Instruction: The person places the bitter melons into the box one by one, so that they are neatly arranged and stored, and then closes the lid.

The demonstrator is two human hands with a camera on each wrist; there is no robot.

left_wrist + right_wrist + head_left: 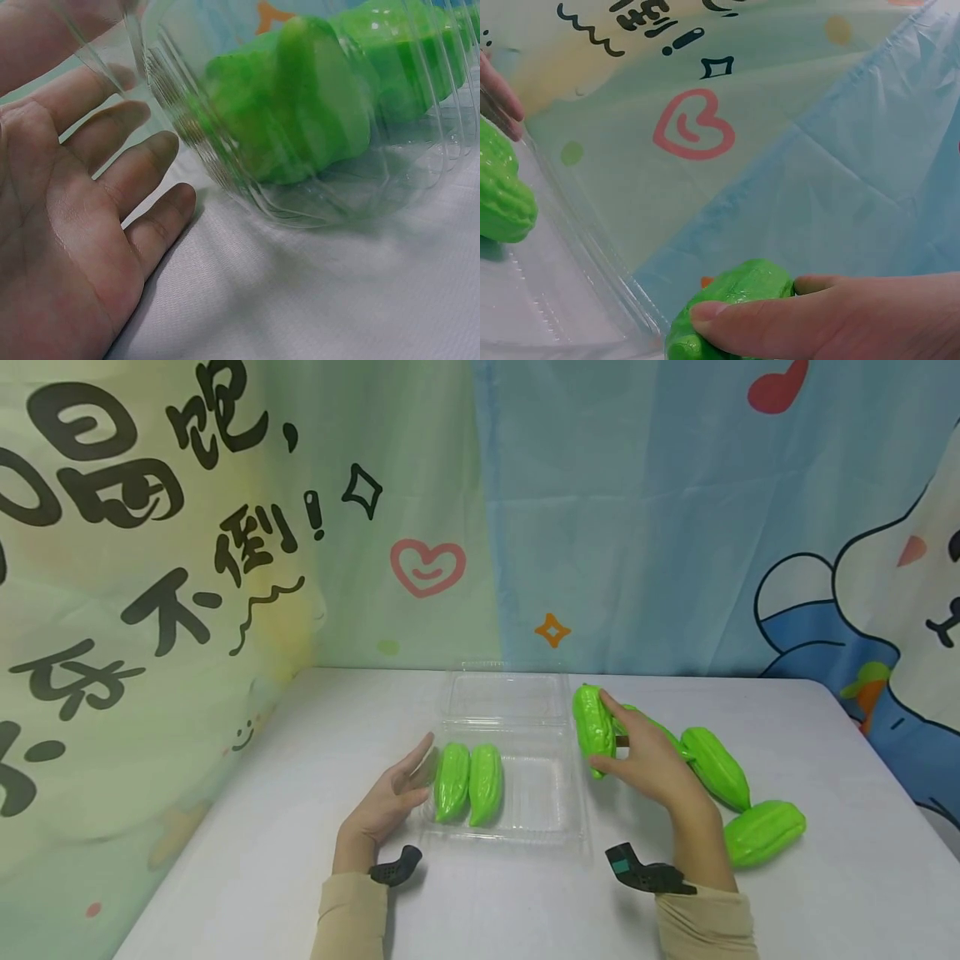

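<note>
Head view: a glossy, bright green, ridged pod point(591, 722) is being pinched by the thumb and fingers of the right hand point(652, 764), just right of the clear box point(542, 785). By the box's left side the left hand point(386, 802) is seen, fingers loose, nothing gripped. Beneath the box a white table point(255, 860) is shown; behind it, a printed backdrop point(600, 527) is hung. Six pods are counted: one grasped, two inside the box, three lying right of it, one partly hidden.

Two gourds point(486, 785) lie in the box point(536, 793), others point(765, 833) to its right.
</note>
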